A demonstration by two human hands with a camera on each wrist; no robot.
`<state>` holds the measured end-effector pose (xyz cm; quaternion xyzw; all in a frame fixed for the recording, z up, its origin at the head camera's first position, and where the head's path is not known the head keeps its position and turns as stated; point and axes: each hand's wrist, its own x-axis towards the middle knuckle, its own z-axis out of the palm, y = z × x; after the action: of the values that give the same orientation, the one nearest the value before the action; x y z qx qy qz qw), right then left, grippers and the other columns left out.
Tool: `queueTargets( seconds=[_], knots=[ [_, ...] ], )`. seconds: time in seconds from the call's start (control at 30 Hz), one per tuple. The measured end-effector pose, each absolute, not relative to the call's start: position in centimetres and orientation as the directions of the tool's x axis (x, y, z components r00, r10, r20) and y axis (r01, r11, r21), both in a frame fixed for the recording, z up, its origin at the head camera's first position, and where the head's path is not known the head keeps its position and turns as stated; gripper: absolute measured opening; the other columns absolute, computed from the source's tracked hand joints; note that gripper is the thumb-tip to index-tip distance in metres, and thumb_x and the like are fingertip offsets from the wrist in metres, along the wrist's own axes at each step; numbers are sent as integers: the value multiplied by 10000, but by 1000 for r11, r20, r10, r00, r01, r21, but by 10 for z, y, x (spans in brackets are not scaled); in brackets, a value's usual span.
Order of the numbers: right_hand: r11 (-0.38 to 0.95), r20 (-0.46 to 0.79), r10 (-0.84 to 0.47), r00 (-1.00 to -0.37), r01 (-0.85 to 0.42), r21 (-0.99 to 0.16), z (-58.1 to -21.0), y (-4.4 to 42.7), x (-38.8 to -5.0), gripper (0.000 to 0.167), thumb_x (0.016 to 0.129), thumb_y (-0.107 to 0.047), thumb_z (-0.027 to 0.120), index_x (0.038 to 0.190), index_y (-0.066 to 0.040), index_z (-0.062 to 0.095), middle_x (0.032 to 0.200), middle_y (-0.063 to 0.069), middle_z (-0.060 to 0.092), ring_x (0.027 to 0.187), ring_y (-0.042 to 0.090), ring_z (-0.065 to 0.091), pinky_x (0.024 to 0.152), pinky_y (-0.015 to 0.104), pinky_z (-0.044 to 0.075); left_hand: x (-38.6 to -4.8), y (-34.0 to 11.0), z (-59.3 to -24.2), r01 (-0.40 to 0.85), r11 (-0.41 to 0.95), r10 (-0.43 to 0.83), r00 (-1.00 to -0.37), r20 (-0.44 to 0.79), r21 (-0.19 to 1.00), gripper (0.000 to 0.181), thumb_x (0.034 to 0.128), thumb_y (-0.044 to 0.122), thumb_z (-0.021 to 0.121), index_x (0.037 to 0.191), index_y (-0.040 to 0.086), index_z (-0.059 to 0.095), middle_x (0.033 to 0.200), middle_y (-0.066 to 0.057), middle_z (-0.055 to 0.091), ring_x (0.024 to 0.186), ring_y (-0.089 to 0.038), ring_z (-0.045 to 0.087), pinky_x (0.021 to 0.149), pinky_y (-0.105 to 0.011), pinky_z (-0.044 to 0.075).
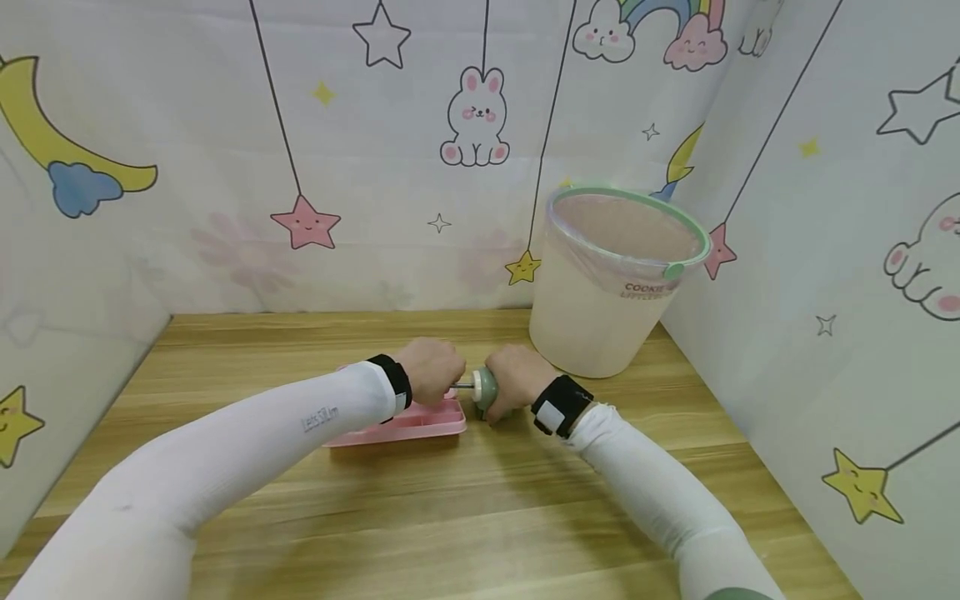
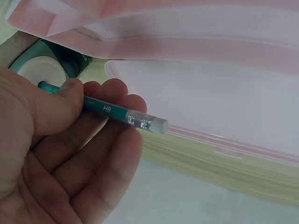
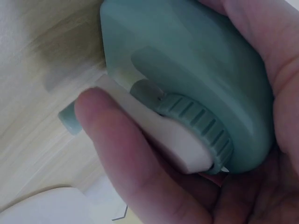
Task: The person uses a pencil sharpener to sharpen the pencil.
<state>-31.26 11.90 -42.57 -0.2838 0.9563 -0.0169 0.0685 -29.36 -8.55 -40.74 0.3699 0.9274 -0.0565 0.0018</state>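
My left hand [image 1: 431,369] pinches a green HB pencil [image 2: 106,108] between thumb and fingers, its white eraser end pointing away from the sharpener. The pencil's other end goes into the round pale front of a green crank pencil sharpener [image 3: 187,56]; its tip is hidden. My right hand [image 1: 519,378] grips the sharpener body, and one finger lies along the pale crank arm [image 3: 159,133]. A small green knob [image 3: 70,119] sticks out past that finger. Below the left hand, a pink compartmented pencil case [image 1: 420,427] lies on the table, partly covered by the arm.
At the back right stands a tall cream bin [image 1: 592,308] with a green rim and a plastic liner. The wooden table [image 1: 480,517] meets cartoon-printed cloth walls [image 1: 390,167] at the back and sides. A flat pink lid [image 2: 201,102] lies beside the case.
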Motion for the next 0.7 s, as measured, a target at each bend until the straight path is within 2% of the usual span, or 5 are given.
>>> queueTargets(
  seconds=[0.13, 0.37, 0.5, 0.7],
  knots=[
    [848, -108, -529, -841, -530, -26, -425, 119, -312, 547, 644, -467, 1098, 967, -152, 788, 939, -19, 775, 837, 155, 688, 759, 354, 618, -294, -83, -407, 676, 729, 676, -736, -42, -107, 78, 920, 104, 822, 866, 125, 770, 846, -35, 776, 770, -204, 722, 743, -436, 675],
    [844, -73, -532, -844, -535, 36, -427, 118, -313, 524, 619, -525, 1085, 903, -213, 774, 892, -47, 758, 810, 164, 678, 706, 376, 604, -295, -69, -410, 683, 723, 686, -728, -18, -105, 254, 913, 89, 818, 733, 143, 646, 697, 2, 634, 643, -162, 560, 649, -426, 638],
    [843, -49, -534, -844, -536, 40, -428, 117, -314, 515, 609, -521, 1078, 840, -216, 733, 854, -47, 734, 785, 173, 667, 677, 387, 593, -296, -65, -412, 668, 737, 672, -741, 7, -102, 327, 910, 83, 830, 693, 158, 599, 678, 6, 601, 627, -171, 568, 634, -446, 647],
    [834, -15, -544, -839, -543, 93, -429, 118, -313, 518, 609, -564, 1055, 809, -226, 718, 826, -62, 724, 764, 166, 668, 665, 391, 598, -301, -64, -411, 660, 749, 662, -750, 12, -49, 323, 915, 65, 818, 686, 169, 615, 666, 50, 557, 630, -144, 540, 628, -431, 636]
  ],
)
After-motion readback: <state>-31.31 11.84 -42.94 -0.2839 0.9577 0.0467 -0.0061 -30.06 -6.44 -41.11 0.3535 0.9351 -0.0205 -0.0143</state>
